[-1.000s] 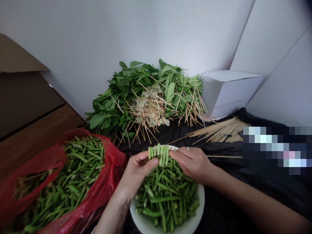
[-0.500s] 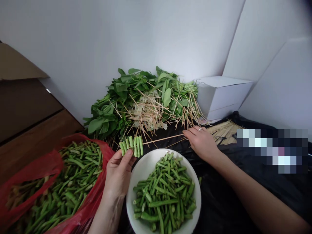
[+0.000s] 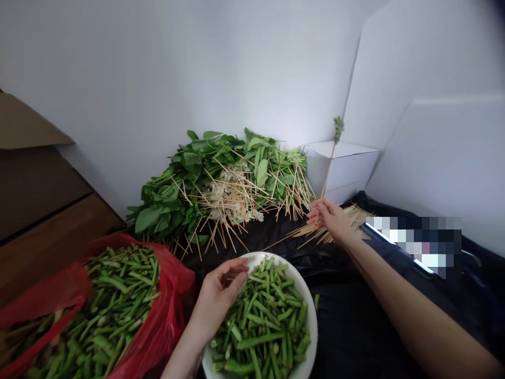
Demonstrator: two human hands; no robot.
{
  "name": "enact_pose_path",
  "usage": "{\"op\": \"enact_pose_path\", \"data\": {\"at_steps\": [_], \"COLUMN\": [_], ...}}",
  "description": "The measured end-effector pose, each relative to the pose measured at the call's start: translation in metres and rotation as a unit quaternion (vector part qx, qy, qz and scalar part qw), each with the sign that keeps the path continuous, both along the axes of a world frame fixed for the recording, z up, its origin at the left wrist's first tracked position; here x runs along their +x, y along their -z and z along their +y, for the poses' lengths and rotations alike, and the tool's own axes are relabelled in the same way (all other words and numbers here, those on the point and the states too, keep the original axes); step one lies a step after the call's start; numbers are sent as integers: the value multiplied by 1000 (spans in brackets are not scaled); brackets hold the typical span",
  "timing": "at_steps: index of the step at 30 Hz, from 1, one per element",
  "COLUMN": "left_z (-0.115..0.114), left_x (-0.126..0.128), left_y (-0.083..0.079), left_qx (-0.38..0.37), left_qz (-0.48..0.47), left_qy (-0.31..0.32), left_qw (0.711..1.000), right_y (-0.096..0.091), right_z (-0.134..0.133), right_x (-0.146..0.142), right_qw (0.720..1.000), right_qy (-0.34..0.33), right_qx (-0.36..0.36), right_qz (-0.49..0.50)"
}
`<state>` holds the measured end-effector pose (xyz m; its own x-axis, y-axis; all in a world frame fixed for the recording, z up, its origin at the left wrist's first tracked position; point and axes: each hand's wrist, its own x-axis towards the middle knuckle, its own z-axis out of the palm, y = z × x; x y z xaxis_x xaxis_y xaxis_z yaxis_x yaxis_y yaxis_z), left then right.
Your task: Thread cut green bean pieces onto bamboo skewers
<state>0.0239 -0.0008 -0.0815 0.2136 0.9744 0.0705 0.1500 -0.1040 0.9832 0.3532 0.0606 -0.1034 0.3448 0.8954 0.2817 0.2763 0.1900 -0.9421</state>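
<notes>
My right hand [image 3: 330, 218] is closed round the lower end of a thin bamboo skewer [image 3: 329, 168] that stands nearly upright, with a small bunch of cut green beans [image 3: 338, 128] threaded at its top. That hand hovers over a loose bundle of bare skewers [image 3: 354, 215] on the black sheet. My left hand [image 3: 219, 296] rests at the left rim of the white bowl [image 3: 313, 322] of cut bean pieces [image 3: 265, 326]. Its fingers are loosely curled and apart, and nothing shows in them.
A red plastic bag [image 3: 173, 305] full of whole green beans [image 3: 106, 310] lies at the left. Skewered leafy greens [image 3: 189, 179] are piled against the wall. A white box [image 3: 347, 164] stands behind the right hand. Black plastic sheet [image 3: 355, 337] covers the surface; cardboard [image 3: 31, 131] is far left.
Both hands held the bean row over the bowl, then the left carried it left. Now the right hand holds the bean skewer upright, and the left has dropped to the bowl, empty.
</notes>
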Motion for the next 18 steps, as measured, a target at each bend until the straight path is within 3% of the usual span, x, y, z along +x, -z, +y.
{"op": "enact_pose_path", "data": {"at_steps": [6, 11, 15, 18], "left_z": [2, 1, 1, 2], "left_x": [-3, -4, -4, -4], "left_y": [9, 11, 13, 13], "left_qx": [29, 39, 47, 45], "left_qz": [31, 25, 40, 46], "left_qy": [8, 17, 22, 18], "left_qw": [999, 999, 998, 998], "right_y": [-4, -11, -36, -64], "right_z": [4, 35, 70, 77], "right_x": [27, 33, 37, 34], "right_qw": [997, 995, 990, 983], "right_qy": [5, 24, 51, 87], "right_qx": [-51, -96, -113, -68], "right_qz": [52, 3, -74, -144]}}
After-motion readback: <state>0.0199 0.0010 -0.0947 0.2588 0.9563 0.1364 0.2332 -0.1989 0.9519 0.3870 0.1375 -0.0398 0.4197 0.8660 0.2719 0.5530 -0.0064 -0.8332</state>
